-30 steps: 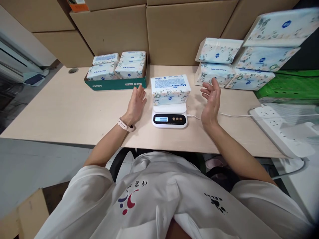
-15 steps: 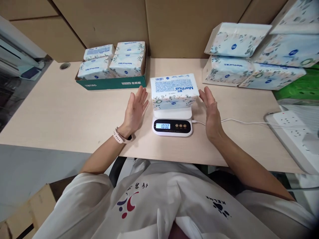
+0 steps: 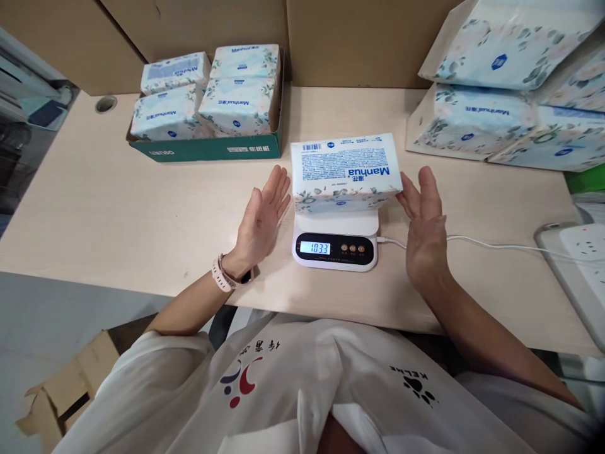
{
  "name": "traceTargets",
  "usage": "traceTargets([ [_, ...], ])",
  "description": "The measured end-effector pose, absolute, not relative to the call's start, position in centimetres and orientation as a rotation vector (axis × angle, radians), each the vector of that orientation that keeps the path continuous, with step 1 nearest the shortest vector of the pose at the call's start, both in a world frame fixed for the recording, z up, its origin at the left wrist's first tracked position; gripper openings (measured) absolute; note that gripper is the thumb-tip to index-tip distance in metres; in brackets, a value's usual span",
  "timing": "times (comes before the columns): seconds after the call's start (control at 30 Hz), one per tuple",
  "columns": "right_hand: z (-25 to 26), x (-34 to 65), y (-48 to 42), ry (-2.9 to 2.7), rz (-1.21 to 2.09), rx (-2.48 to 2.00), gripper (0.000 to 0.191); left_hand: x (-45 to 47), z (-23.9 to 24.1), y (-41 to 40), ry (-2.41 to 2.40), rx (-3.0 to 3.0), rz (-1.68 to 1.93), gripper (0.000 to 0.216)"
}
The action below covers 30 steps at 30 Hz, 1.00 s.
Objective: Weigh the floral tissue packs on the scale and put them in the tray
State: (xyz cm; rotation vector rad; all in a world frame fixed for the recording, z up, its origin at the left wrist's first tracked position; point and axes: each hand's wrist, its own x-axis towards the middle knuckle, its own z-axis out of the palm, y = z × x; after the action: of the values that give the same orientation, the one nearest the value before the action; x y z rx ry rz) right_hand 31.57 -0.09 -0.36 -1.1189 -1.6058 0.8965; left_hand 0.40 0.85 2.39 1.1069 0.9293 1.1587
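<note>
A tissue pack [image 3: 345,170] printed "Manhua" rests on a white digital scale [image 3: 336,251]. The scale's lit display reads what looks like 103.3. To the left of the pack, my left hand [image 3: 265,217] is open, palm turned inward and fingers stretched, just apart from the pack's side. My right hand [image 3: 425,227] is also open at the pack's right side. Its fingertips come very close to the wrapper; whether they touch I cannot tell. Neither hand grips anything.
At the back left, a green box [image 3: 203,150] holds several tissue packs [image 3: 239,104]. More tissue packs [image 3: 477,120] are stacked at the back right. A white cable [image 3: 491,241] runs from the scale toward a power strip [image 3: 588,252]. Cardboard [image 3: 350,44] lines the table's back.
The display has gone from about 100.0 to 103.3. The view has shifted and come closer. Both hands stay open on either side of the pack.
</note>
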Motion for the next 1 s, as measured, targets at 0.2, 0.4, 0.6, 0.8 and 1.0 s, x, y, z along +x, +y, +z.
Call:
traceTargets([
  [0.2, 0.3, 31.5, -0.3, -1.631, 0.885, -1.104, 0.074, 0.6, 2.4, 0.6, 0.89, 1.136, 1.139, 0.083],
  [0.4, 0.4, 31.5, -0.4, -1.658, 0.884, -1.104, 0.074, 0.5, 2.3, 0.5, 0.873, 1.209, 1.118, 0.082],
  [0.6, -0.4, 31.7, -0.1, -1.679, 0.898, -1.062, 0.076, 0.2, 1.8, 0.5, 0.808, 1.23, 1.115, 0.082],
  [0.8, -0.8, 31.8, 0.1, -1.676, 0.911, -0.993, 0.074, 0.7, 2.0, 0.4, 0.809, 1.212, 1.121, 0.087],
  [1.0, 0.4, 31.5, -0.6, -1.653, 0.967, -1.289, 0.091, 1.4, 3.0, 0.1, 0.904, 1.136, 1.158, 0.084],
])
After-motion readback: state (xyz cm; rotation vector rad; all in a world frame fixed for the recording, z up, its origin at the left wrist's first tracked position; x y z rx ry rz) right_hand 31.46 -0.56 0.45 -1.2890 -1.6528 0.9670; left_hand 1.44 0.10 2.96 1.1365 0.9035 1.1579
